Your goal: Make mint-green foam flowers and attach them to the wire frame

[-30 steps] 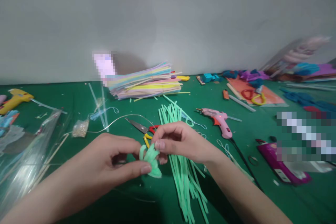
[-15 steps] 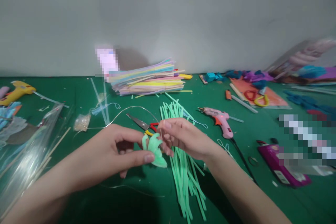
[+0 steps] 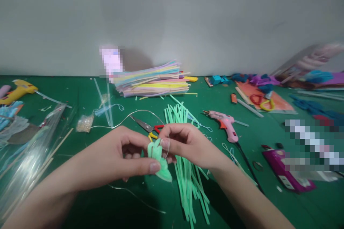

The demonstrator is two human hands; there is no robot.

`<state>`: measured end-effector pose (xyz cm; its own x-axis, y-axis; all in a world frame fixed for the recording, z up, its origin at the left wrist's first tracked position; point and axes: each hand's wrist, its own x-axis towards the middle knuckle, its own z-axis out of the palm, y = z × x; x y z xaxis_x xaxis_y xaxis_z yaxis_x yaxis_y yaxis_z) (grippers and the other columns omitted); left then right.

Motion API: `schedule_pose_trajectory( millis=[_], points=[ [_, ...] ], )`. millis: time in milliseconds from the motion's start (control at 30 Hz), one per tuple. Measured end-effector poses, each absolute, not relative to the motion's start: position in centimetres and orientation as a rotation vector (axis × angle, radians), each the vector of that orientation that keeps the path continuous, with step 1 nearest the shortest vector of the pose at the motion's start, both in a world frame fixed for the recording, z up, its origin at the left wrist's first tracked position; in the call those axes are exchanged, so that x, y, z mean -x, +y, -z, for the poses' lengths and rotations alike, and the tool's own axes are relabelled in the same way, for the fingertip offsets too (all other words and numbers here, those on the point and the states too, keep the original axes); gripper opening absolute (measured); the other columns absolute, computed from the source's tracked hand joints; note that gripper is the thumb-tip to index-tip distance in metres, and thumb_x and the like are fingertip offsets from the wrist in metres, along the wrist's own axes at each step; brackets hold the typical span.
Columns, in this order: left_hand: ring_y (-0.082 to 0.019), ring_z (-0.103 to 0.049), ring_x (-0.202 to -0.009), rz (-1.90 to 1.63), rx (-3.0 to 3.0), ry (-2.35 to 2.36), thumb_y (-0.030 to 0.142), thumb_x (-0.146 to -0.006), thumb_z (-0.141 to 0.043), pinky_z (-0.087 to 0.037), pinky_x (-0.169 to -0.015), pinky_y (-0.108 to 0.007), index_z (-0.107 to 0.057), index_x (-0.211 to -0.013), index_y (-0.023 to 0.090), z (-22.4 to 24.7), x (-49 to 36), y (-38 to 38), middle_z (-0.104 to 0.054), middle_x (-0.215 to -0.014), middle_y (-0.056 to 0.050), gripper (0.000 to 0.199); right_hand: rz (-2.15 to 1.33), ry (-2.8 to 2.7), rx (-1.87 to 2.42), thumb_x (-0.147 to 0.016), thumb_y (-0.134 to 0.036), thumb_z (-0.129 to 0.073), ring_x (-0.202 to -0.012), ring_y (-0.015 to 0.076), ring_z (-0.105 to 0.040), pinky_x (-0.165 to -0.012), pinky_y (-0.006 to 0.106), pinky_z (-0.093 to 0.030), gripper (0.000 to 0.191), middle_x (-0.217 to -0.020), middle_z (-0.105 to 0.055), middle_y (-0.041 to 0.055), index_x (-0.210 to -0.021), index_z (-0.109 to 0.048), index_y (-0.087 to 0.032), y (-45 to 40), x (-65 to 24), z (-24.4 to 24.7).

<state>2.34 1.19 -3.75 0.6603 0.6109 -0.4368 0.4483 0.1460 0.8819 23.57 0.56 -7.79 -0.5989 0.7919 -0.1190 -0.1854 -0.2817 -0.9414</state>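
1. The green fuzzy piece is held above the bench, between both hands; its long axis slants from upper left, where narrow loops stand, to a pointed tip at lower right.
2. The left hand pinches it from the side, thumb across its front.
3. The right hand has thumb and finger pressed together on its upper loops.
4. A thin wire arches from the left and bends down by the right thumb.
5. Just beyond lie scissors; green stems run lengthwise beneath the right hand.
6. Farther right rests a pink glue gun.
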Motion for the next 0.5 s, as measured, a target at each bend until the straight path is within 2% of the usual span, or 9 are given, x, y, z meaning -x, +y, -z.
schedule_pose_trajectory(
  millis=[133,300,400,500],
  points=[
    [-0.007,-0.043,-0.05,-0.167,-1.492,0.942,0.041,-0.083,-0.071,-0.041,-0.045,-0.012,-0.073,-0.076,0.02,3.8,-2.2,1.2,-0.045,-0.057,0.006,0.022,-1.747,-1.323,0.814,-0.083,-0.038,-0.076,-0.056,0.006,-0.052,-0.054,0.019,-0.047,0.025,-0.068,-0.06,-0.0043,-0.081,-0.061,-0.018,-0.1,-22.5,7.8],
    [-0.006,-0.046,-0.049,-0.274,-1.49,0.986,0.031,-0.081,-0.074,-0.038,-0.043,-0.011,-0.071,-0.071,0.022,3.8,-2.5,1.3,-0.047,-0.055,0.008,0.013,-1.6,-1.288,0.81,-0.085,-0.041,-0.073,-0.056,0.0063,-0.05,-0.053,0.02,-0.045,0.026,-0.069,-0.058,-0.0045,-0.083,-0.06,-0.019,-0.1,-21.6,8.7],
    [-0.006,-0.048,-0.049,-0.317,-1.504,1.006,0.027,-0.079,-0.075,-0.038,-0.043,-0.012,-0.066,-0.063,0.02,4.1,-2.5,1.6,-0.047,-0.054,0.008,0.019,-1.569,-1.311,0.872,-0.087,-0.043,-0.07,-0.057,0.0069,-0.053,-0.055,0.02,-0.046,0.026,-0.07,-0.058,-0.0043,-0.087,-0.061,-0.019,0.0,-22.0,8.7],
    [-0.007,-0.048,-0.049,-0.31,-1.539,1.054,0.026,-0.079,-0.075,-0.038,-0.045,-0.014,-0.067,-0.066,0.02,4.4,-2.3,1.8,-0.049,-0.052,0.008,0.016,-1.504,-1.409,1.036,-0.092,-0.047,-0.062,-0.065,0.0097,-0.06,-0.062,0.023,-0.05,0.028,-0.076,-0.063,-0.0014,-0.096,-0.065,-0.019,-0.4,-24.1,8.5]
  ],
)
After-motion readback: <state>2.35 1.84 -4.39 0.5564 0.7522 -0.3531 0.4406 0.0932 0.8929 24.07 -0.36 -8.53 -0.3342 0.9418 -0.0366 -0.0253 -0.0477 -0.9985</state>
